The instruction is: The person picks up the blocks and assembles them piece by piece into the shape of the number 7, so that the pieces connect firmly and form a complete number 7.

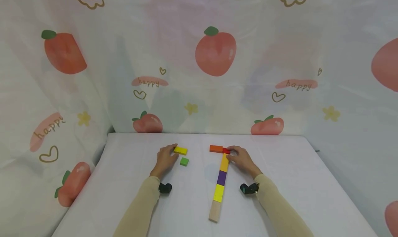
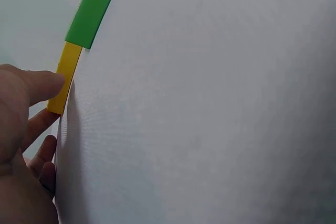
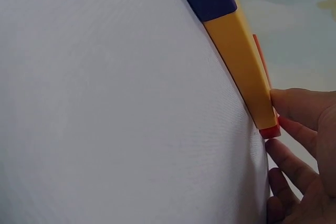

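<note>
My left hand (image 1: 165,158) pinches a yellow block (image 1: 180,150) at its left end, the thumb on one side and a finger behind it in the left wrist view. A small green block (image 1: 184,161) lies just in front of that block. At the far end of a row of blocks, my right hand (image 1: 242,159) grips around a small red block (image 1: 226,150). Its thumb (image 3: 296,103) presses the side of the amber block (image 1: 224,162), and the index fingertip is at the red one. An orange block (image 1: 216,148) adjoins the red one on the left.
Toward me the row continues with a purple block (image 1: 221,178), a bright yellow block (image 1: 218,193) and a plain wood block (image 1: 215,211). All lie on a white-covered table (image 1: 109,195). A fruit-print curtain (image 1: 180,40) stands behind and at both sides.
</note>
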Demonstrator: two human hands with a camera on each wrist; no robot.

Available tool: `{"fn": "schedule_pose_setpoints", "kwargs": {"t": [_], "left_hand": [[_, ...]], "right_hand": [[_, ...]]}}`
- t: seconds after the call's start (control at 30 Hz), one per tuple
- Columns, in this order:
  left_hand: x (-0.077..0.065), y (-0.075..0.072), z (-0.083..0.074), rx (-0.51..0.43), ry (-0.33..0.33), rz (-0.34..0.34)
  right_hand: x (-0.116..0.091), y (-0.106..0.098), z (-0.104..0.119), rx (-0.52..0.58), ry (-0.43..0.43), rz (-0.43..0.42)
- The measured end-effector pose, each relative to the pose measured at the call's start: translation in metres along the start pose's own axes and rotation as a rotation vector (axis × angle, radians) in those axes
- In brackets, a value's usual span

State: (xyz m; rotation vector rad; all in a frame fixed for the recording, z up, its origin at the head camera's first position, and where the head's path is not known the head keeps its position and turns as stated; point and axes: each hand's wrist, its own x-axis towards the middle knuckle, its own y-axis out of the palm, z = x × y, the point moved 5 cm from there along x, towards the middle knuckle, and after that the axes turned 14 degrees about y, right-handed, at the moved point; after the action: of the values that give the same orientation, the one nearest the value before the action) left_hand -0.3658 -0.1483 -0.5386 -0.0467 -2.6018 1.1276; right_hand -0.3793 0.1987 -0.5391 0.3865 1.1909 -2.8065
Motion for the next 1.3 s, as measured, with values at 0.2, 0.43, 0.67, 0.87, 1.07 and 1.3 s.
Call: {"fn": "schedule_pose_setpoints", "kwargs": {"t": [0.2,0.43,0.67,0.87,1.07,1.3], "left_hand": [[-0.0009,-0.0004,-0.0022,0.021,0.024,0.006],[0.0008,0.0003,-0.002,0.05,0.032,0.006],[-0.0001,0.0017,-0.0037,0.051,0.013,0.013],[0.0026,0.0025,-0.0009,0.064,-0.007,0.021],[0.0036,0.0028,0.0015,0.056,-0.022,0.01],[0.0014,0.0013,0.0007,0.031,-0.026,0.002]], "right_hand": [[-0.0013,-0.0001,0.0002,0.004,-0.001,0.002],[-0.0013,-0.0004,0.0005,-0.006,-0.019,-0.002],[-0.0002,0.0005,-0.0017,-0.007,0.002,0.004],[0.0008,0.0002,-0.0005,-0.003,0.008,0.007],[-0.0001,-0.0002,-0.0001,0.004,0.008,0.009],[0.0008,0.0003,-0.0016,0.002,0.001,0.005]]}}
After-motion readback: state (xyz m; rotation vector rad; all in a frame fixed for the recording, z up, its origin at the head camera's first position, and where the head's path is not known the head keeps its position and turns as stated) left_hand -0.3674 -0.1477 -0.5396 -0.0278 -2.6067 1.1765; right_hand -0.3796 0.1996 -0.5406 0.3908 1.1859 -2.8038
